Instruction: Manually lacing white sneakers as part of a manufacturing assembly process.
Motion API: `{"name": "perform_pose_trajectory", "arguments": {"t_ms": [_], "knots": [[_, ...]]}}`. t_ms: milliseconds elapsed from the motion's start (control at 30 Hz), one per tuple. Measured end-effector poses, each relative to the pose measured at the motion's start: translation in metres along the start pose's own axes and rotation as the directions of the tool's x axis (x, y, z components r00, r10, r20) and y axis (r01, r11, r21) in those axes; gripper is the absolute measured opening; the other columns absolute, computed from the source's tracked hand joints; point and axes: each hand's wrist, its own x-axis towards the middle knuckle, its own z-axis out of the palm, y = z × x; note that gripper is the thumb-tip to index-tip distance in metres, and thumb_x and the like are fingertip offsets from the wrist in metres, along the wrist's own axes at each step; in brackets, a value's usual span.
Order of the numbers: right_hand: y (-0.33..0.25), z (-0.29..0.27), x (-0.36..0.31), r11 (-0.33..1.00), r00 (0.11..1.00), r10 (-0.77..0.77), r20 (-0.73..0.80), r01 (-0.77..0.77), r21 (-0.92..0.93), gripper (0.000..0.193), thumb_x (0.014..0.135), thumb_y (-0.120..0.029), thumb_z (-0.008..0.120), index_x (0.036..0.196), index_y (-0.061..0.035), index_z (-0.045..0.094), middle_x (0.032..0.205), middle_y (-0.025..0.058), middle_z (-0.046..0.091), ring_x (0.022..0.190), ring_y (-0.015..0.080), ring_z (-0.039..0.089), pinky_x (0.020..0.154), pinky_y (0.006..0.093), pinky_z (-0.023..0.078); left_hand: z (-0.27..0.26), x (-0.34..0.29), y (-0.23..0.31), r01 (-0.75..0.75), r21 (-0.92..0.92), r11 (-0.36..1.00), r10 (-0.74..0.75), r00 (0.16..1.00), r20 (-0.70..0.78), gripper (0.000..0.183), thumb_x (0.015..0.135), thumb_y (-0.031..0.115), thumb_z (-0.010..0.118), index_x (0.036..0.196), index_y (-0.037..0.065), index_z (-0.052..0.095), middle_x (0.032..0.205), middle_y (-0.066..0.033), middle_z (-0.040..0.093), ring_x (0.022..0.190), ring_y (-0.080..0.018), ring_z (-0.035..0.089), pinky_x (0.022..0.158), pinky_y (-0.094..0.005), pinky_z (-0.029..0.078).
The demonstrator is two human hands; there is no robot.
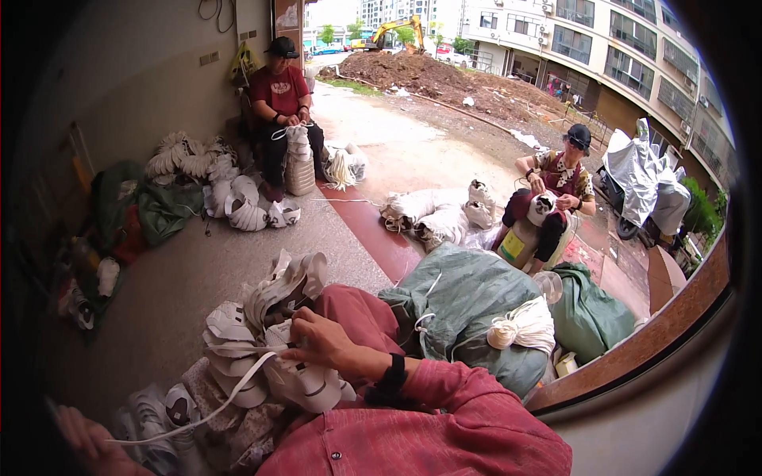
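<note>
A stack of white shoe uppers (230, 324), nested one in another, rests on my lap. My right hand (324, 343), with a black band at the wrist, is closed at the opening of a white shoe upper (305, 387), thumb and fingers pinching its edge. From there a pale flat shoelace (239, 388) runs down to the left. Its far end reaches my left hand (94, 446), low at the picture's dark left rim, where the fingers close round it. Part of that hand is lost in the shadowed rim.
A bundle of white laces (524, 327) lies on a green sack (468, 289) to my right. White uppers (246, 205) are heaped on the floor at left. Two co-workers sit ahead, each handling uppers: one in red (284, 95), another at right (562, 178).
</note>
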Motion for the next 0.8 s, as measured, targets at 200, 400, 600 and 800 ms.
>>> {"name": "perform_pose_trajectory", "arguments": {"t_ms": [200,400,600,800], "knots": [[0.002,0.002,-0.004,1.000,1.000,-0.015,0.010,0.015,0.010,0.040,0.078,-0.041,0.075,0.084,-0.0065,0.055,0.106,0.0109,0.050,0.095,0.0315,0.056,0.079,0.0391,0.046,0.032,0.021,-0.113,0.376,0.792,0.481,-0.350,0.911,-0.219,0.019,0.097,0.012,0.049,0.109,0.002,0.059,0.077,-0.0069,0.065,0.059,-0.0051,0.047,0.050,-0.0184,0.034],[0.005,0.005,-0.004,0.999,0.999,-0.044,-0.017,0.045,0.029,0.039,0.077,-0.039,0.076,0.083,-0.0063,0.055,0.104,0.0097,0.051,0.095,0.0295,0.057,0.078,0.0373,0.047,0.021,0.031,-0.220,0.508,0.688,0.519,-0.598,0.790,-0.132,0.026,0.096,0.005,0.052,0.120,-0.003,0.056,0.090,-0.0098,0.069,0.077,-0.0105,0.061,0.076,-0.0237,0.049],[0.002,0.003,-0.002,0.999,1.000,-0.020,-0.013,0.020,0.030,0.039,0.077,-0.037,0.077,0.085,-0.0055,0.056,0.101,0.0090,0.051,0.091,0.0271,0.058,0.075,0.0369,0.047,-0.007,0.023,-0.276,0.600,0.514,0.613,-0.689,0.725,-0.025,0.011,0.093,0.004,0.059,0.101,-0.003,0.063,0.091,-0.0074,0.069,0.085,-0.0105,0.064,0.078,-0.0236,0.051],[0.006,0.006,-0.003,0.997,0.999,-0.014,-0.043,0.017,0.073,0.041,0.076,-0.039,0.077,0.085,-0.0046,0.057,0.101,0.0094,0.052,0.089,0.0272,0.058,0.074,0.0362,0.047,-0.018,0.003,-0.304,0.590,0.577,0.565,-0.690,0.722,-0.062,0.009,0.090,0.004,0.065,0.099,0.000,0.065,0.088,-0.0023,0.067,0.081,-0.0065,0.060,0.072,-0.0206,0.049]]}}
